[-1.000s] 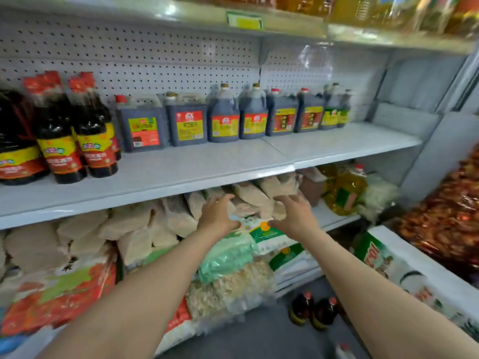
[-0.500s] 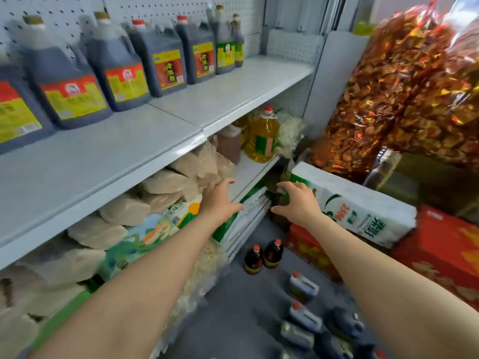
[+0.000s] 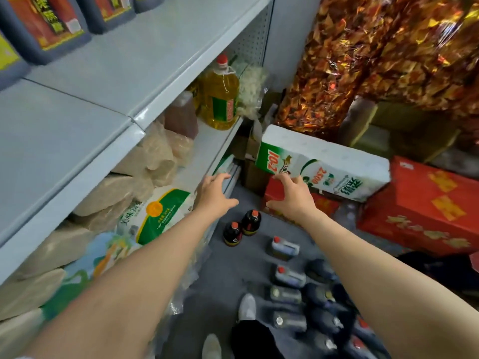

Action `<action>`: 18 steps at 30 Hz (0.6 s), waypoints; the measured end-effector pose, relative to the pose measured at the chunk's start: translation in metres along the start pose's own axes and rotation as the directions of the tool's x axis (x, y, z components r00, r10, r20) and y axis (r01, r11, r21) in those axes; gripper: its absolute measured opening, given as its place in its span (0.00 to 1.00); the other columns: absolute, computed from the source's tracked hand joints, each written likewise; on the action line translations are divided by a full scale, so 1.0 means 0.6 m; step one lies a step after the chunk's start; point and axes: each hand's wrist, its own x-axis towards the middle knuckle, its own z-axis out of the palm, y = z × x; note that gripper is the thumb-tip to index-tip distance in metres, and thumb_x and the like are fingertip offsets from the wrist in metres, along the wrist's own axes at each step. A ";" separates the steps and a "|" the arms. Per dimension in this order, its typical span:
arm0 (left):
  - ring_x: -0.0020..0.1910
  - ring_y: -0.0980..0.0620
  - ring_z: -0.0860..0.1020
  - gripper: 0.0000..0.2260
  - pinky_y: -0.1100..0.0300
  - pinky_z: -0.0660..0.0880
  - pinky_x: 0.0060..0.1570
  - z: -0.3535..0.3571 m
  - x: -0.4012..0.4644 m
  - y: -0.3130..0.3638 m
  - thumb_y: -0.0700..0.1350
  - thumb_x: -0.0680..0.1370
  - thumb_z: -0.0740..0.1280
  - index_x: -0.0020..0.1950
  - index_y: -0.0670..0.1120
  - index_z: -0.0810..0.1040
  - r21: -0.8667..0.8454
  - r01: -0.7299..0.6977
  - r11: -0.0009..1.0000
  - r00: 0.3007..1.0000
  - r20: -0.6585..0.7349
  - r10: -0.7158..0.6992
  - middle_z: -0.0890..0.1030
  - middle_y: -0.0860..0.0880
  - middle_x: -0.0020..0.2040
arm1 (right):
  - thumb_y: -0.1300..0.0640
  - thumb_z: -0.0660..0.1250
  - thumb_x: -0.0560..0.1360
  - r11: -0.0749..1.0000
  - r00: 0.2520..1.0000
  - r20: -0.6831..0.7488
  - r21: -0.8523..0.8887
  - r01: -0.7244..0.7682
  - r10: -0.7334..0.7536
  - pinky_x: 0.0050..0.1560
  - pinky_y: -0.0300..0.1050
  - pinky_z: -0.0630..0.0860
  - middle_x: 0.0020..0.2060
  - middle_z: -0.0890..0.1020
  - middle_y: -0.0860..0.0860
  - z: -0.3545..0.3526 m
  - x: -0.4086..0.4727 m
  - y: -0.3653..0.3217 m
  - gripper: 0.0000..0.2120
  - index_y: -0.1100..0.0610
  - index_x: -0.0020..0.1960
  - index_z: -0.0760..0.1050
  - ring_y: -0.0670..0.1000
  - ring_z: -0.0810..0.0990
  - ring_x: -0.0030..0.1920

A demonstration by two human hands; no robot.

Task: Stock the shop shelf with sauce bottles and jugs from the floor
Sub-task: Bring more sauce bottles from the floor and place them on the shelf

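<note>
Below, grey floor (image 3: pixel 225 275), white shelf (image 3: pixel 108 81), bottles (image 3: pixel 242 226)

Both arms reach forward, the left hand (image 3: pixel 215 195) and right hand (image 3: pixel 293 196) spread and holding nothing, above the grey floor (image 3: pixel 228 275). Just past them, toward 12 o'clock, two round dark bottles (image 3: pixel 242 226) with red caps stand upright side by side. At 5 o'clock several jugs (image 3: pixel 287 277) stand clustered on the floor. The white shelf (image 3: pixel 108 81) runs along 9 to 11 o'clock, with dark jugs at 11. A yellow oil jug (image 3: pixel 220 99) stands on the lower shelf.
</note>
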 end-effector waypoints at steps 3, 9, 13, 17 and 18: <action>0.70 0.42 0.67 0.31 0.51 0.68 0.66 0.030 0.043 0.000 0.50 0.72 0.75 0.72 0.55 0.68 -0.002 0.018 1.000 0.999 0.031 -0.018 0.66 0.45 0.71 | 0.45 0.77 0.70 1.000 0.999 0.033 0.012 -0.016 0.015 0.62 0.54 0.75 0.65 0.69 0.57 0.018 0.051 0.033 0.37 0.45 0.74 0.64 0.60 0.68 0.66; 0.67 0.43 0.70 0.31 0.54 0.69 0.61 0.108 0.149 -0.011 0.52 0.71 0.76 0.72 0.56 0.69 0.022 0.053 0.998 0.995 0.083 -0.055 0.68 0.45 0.71 | 0.48 0.75 0.72 0.995 0.992 0.105 0.070 -0.076 0.068 0.55 0.49 0.73 0.63 0.68 0.56 0.078 0.153 0.100 0.34 0.46 0.74 0.64 0.58 0.68 0.64; 0.69 0.43 0.69 0.31 0.53 0.68 0.64 0.169 0.204 -0.042 0.50 0.71 0.77 0.72 0.55 0.69 -0.006 0.105 0.994 0.985 0.140 -0.103 0.69 0.45 0.70 | 0.49 0.74 0.71 0.986 0.980 0.169 0.108 -0.127 0.108 0.59 0.51 0.75 0.62 0.69 0.54 0.139 0.202 0.141 0.32 0.45 0.72 0.66 0.58 0.69 0.64; 0.69 0.42 0.68 0.34 0.51 0.68 0.66 0.239 0.255 -0.101 0.49 0.70 0.77 0.73 0.54 0.69 0.001 0.135 0.991 0.973 0.191 -0.132 0.69 0.43 0.70 | 0.48 0.76 0.72 0.972 0.953 0.249 0.109 -0.206 0.174 0.63 0.55 0.73 0.66 0.67 0.56 0.222 0.257 0.183 0.33 0.45 0.72 0.66 0.60 0.66 0.68; 0.69 0.42 0.69 0.34 0.51 0.68 0.66 0.259 0.268 -0.120 0.50 0.70 0.77 0.74 0.54 0.68 0.009 0.141 0.990 0.968 0.207 -0.140 0.69 0.43 0.70 | 0.47 0.76 0.72 0.969 0.946 0.262 0.104 -0.226 0.192 0.63 0.55 0.72 0.67 0.67 0.57 0.247 0.270 0.194 0.33 0.46 0.73 0.65 0.60 0.65 0.69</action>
